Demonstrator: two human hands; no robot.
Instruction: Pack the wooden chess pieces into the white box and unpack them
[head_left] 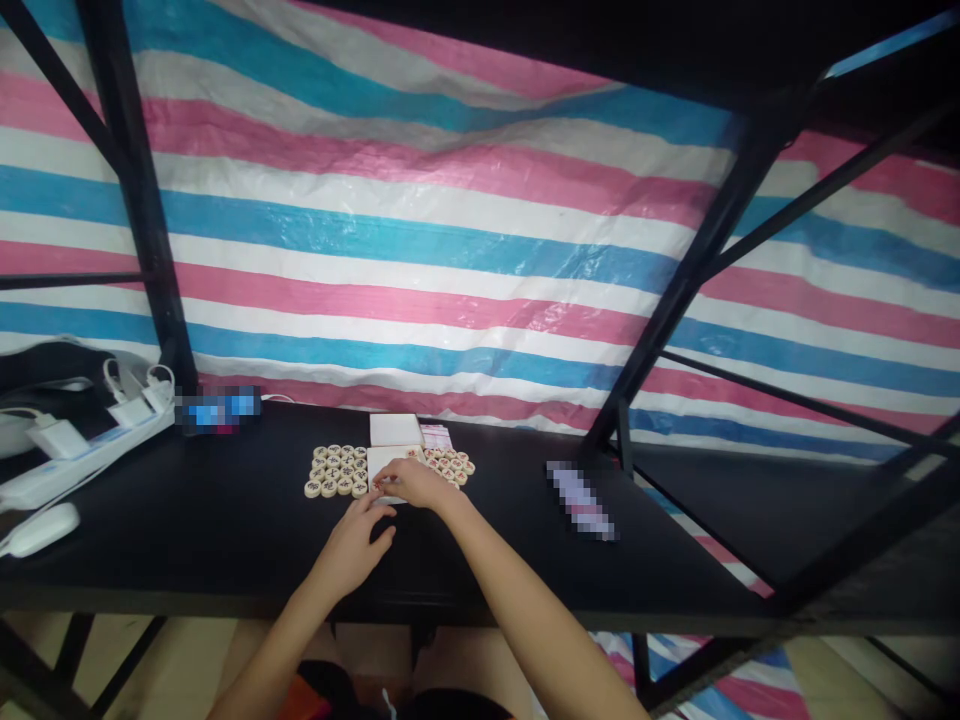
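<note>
A white open box [385,460] lies on the black desk, and its upright or separate lid part [396,430] is just behind it. My right hand [412,482] reaches over the box, its fingers pinched on a red-marked xiangqi piece at the box's left front corner. My left hand [352,543] rests at the front left of the box, fingers apart, fingertips close to that corner. Dark-marked xiangqi pieces [337,472] stand in neat rows left of the box. Red-marked xiangqi pieces [454,466] sit to its right, partly hidden by my right hand.
A blurred phone-like object [581,500] lies on the right of the desk [225,520]. At the left are a white power strip [90,455] with chargers, a white rounded device [45,530] and another blurred object [217,411]. Black metal posts [667,290] flank the desk.
</note>
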